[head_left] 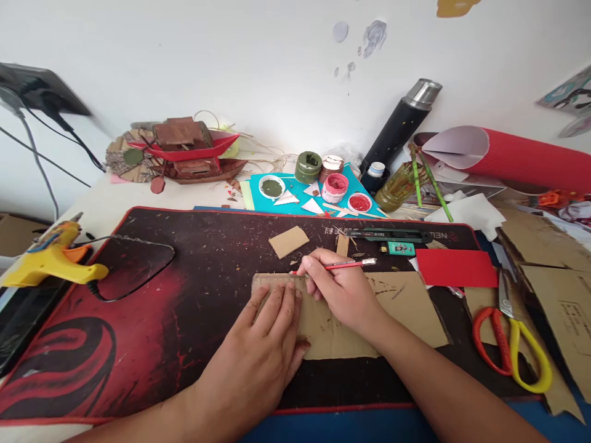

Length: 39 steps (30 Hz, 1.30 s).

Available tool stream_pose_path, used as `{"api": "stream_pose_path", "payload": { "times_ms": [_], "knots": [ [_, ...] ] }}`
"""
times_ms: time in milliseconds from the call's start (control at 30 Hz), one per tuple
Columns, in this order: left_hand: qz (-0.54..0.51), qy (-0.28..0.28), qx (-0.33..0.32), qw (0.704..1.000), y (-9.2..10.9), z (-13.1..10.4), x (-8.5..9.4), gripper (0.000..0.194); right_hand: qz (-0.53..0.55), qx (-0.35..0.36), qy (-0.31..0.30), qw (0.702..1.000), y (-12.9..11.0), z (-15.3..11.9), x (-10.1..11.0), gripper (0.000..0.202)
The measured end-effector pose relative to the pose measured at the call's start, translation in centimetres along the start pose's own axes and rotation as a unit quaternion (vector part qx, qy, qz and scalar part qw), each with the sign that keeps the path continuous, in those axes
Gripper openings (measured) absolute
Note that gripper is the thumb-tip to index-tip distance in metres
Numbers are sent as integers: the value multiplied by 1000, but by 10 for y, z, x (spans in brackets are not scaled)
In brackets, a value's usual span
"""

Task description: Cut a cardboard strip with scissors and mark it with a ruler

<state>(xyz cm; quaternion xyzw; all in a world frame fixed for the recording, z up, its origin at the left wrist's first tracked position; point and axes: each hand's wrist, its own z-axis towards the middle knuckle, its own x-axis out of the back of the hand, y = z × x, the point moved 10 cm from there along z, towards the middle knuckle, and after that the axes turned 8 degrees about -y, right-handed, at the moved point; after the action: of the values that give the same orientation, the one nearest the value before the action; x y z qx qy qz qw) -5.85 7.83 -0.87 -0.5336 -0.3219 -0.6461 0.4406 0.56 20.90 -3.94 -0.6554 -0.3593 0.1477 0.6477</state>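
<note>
A sheet of brown cardboard (341, 335) lies on the dark desk mat, with a clear ruler (277, 280) along its far edge. My left hand (265, 335) rests on the ruler and cardboard, fingers stretched out flat and pressing down. In my right hand (339, 289) is a red pencil (346, 264) with a white eraser end, pinched between thumb and fingers. Its tip meets the ruler's far edge near the cardboard's border. Just beyond lie a small cut cardboard piece (289, 242) and a narrower cardboard strip (342, 245).
A dark green utility knife (392, 235) and a teal lighter (399, 248) lie beyond the cardboard. Scissors (508, 332) and red paper (462, 267) are at right. A yellow glue gun (50, 261) sits left. Open paint jars (335, 186), a thermos (397, 126) and model boats (194, 147) stand behind.
</note>
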Motion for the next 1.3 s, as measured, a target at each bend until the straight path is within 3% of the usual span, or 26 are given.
{"api": "stream_pose_path", "payload": {
  "times_ms": [633,1300],
  "knots": [
    [-9,-4,-2,1000,0,1,0,52,42,-4,-2,999,0,0,0,36],
    [-5,-6,-4,1000,0,-1,-2,54,-12,3,-5,1000,1,0,0,36]
  ]
}}
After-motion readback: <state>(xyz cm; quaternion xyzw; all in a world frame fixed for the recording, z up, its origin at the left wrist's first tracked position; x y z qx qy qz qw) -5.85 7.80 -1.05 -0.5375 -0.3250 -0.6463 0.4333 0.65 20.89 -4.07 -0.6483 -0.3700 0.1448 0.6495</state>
